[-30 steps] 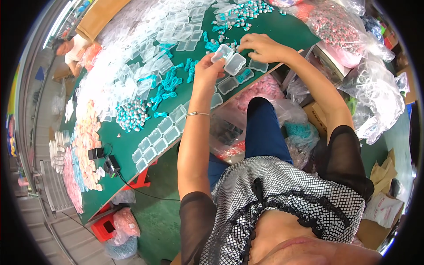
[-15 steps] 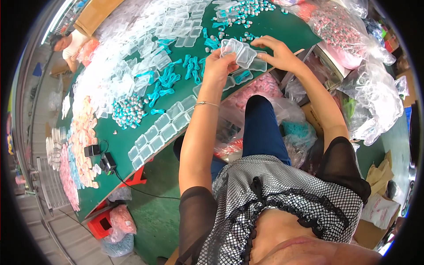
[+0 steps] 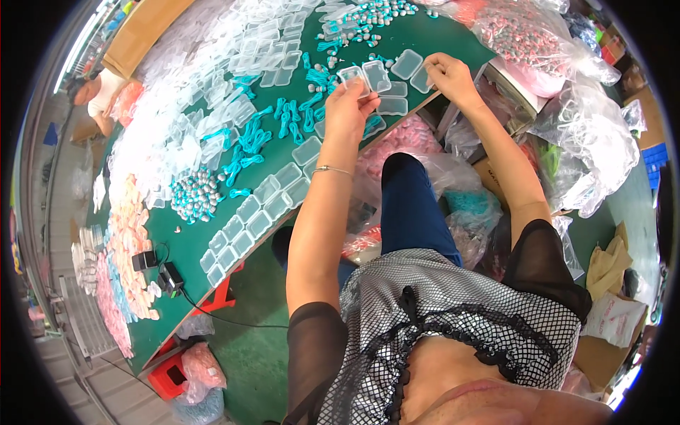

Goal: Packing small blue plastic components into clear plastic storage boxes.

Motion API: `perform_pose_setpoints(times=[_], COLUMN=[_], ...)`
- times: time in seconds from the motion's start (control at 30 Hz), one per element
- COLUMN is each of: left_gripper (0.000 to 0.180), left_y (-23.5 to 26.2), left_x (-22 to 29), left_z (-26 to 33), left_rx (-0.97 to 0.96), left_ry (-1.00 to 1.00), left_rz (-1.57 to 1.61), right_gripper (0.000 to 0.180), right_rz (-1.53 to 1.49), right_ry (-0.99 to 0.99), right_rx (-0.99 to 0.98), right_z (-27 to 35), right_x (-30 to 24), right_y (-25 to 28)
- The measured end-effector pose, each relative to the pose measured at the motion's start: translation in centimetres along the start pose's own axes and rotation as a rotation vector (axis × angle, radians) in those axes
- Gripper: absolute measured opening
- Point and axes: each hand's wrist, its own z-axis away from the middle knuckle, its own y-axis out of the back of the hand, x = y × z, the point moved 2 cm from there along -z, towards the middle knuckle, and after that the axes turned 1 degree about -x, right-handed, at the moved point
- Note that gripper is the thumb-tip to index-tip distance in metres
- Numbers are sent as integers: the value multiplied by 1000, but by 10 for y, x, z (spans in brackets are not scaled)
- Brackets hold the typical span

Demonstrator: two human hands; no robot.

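Note:
My left hand (image 3: 348, 110) is closed on a small clear plastic box (image 3: 352, 75), pinched between thumb and fingers over the table's edge side. Against it, a second clear box (image 3: 376, 75) stands out to the right; whether the fingers hold that one too is unclear. My right hand (image 3: 453, 79) has its fingers bent together at the edge of another clear box (image 3: 421, 78) near the table edge. Between the hands lie more clear boxes, one (image 3: 407, 64) farther back and one (image 3: 393, 106) nearer me. Turquoise cord bundles (image 3: 289, 117) lie left of my left hand.
A row of open clear boxes (image 3: 248, 207) lines the front edge of the green table (image 3: 212, 273). Beyond are a heap of clear boxes (image 3: 163, 113) and grey-turquoise beads (image 3: 195, 197). Plastic bags (image 3: 581, 156) crowd the right. Another person (image 3: 106, 95) sits far left.
My hands have moved apart. The boxes stacked in my left hand have fanned out, with several now lying separately on the table. My right fingers have closed at a box by the edge.

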Motion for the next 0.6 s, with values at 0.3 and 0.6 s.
perform_pose_setpoints(times=[0.3,0.6], left_gripper=[23,24], left_y=[2,-15], left_x=[-1,1], left_z=[2,6], left_rx=[-19,-144], left_ry=[-29,-26], left_rz=[-75,-176], right_gripper=[27,30], right_rz=[932,243], right_ry=[1,198], right_rx=[29,-31], right_z=[15,8], right_x=[-17,-41], right_y=[-5,-15])
